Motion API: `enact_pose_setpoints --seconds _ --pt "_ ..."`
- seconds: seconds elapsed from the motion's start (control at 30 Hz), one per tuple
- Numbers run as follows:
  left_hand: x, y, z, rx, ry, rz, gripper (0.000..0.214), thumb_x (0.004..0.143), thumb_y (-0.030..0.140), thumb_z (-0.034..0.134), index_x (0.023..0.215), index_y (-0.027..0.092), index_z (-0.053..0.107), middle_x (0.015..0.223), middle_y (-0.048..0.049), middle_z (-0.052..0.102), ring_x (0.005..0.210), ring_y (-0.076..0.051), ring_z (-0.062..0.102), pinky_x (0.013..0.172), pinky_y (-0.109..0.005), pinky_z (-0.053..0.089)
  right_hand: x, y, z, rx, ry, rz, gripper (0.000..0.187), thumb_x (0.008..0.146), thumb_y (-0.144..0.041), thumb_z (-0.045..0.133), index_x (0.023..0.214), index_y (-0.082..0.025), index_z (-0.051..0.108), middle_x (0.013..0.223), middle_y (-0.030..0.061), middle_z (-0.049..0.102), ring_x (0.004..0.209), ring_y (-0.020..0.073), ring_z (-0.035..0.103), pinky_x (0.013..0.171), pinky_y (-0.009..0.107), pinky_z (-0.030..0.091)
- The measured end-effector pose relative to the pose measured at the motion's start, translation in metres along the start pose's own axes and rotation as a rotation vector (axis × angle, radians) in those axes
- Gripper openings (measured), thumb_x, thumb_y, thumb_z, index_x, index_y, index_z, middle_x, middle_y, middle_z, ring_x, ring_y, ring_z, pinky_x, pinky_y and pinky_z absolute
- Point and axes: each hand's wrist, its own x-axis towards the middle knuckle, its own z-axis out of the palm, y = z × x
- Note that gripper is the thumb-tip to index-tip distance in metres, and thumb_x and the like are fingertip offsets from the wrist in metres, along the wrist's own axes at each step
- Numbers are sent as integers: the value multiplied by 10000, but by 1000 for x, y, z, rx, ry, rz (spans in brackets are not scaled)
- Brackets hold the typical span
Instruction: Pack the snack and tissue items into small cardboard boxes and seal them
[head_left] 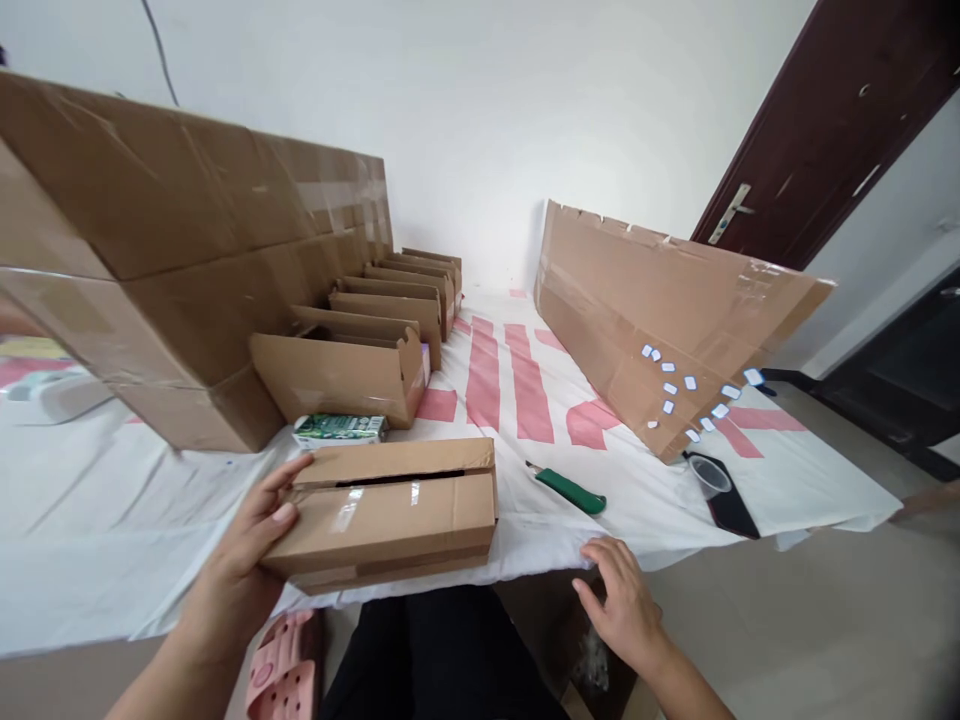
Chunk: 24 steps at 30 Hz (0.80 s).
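A closed brown cardboard box with a dark slit between its top flaps lies at the table's front edge. My left hand grips its left end, thumb on top and fingers behind. To the right, my right hand is at the table edge with its fingers apart, holding nothing. A green utility knife lies on the cloth between the box and my right hand. Just behind the box sits a small green-and-white carton.
Several open cardboard trays line a tall wall of stacked boxes at left. A cardboard panel bearing small white labels stands at right. Near it are a clear cup and a black flat object. A pink slipper is below.
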Motion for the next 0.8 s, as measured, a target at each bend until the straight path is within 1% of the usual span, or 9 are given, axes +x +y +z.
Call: enact_pose_setpoints --seconds 0.13,0.3,0.4,0.47,0.53,0.6,0.67,0.73,0.8 --pt "-10 6 1 55 -20 55 578 634 457 743 1163 287 586 1294 -18 589 1111 -242 564 777 -235 476 1 4 -5 26 47 13 164 865 -237 545 1025 -229 576 1012 102 582 954 261 606 782 392 550" --pt "-27 32 -5 517 -34 365 370 672 463 701 959 231 664 1098 -71 641 1120 -295 535 976 -372 392 29 7 -28 117 85 -32 96 882 -252 528 927 -243 612 924 83 592 863 233 622 726 343 544" --pt "-42 49 -8 680 -169 463 221 681 365 695 854 231 662 996 -61 660 1029 -275 578 923 -352 428 61 -7 -47 226 69 -65 96 887 -270 526 921 -250 614 918 82 609 863 233 613 731 348 531" --pt "-55 57 -10 715 -283 494 98 721 298 652 789 229 640 888 -48 669 907 -241 613 808 -309 472 86 -28 -62 333 58 -88 110 896 -280 515 945 -249 608 922 83 622 869 232 609 743 351 525" --pt "-67 61 -12 740 -360 531 48 763 260 606 731 225 614 779 -32 653 769 -206 615 697 -275 478 109 -59 -80 462 -18 -125 136 917 -276 477 955 -249 605 911 70 637 857 216 612 752 334 520" --pt "-78 62 -13 755 -399 575 101 800 247 570 707 223 602 720 -25 635 685 -186 600 640 -262 470 131 -96 -96 569 -184 -214 194 938 -255 422 965 -253 615 907 46 654 842 187 618 764 307 517" --pt "-87 61 -14 761 -411 614 142 828 242 541 700 223 599 701 -28 627 658 -182 594 622 -265 466 152 -129 -103 598 -360 -365 263 940 -225 383 1011 -259 633 964 32 673 897 171 626 820 298 510" --pt "-93 59 -15 761 -412 644 164 844 241 520 697 224 591 693 -31 621 652 -186 594 618 -275 466 171 -155 -95 545 -469 -508 317 911 -177 381 1062 -256 648 1044 29 684 984 166 625 882 302 497" --pt "-96 56 -16 756 -415 667 164 847 242 513 699 229 580 693 -32 620 655 -192 597 615 -284 469 187 -172 -67 424 -512 -589 311 848 -162 458 1060 -241 670 1052 37 702 968 177 648 850 302 515"
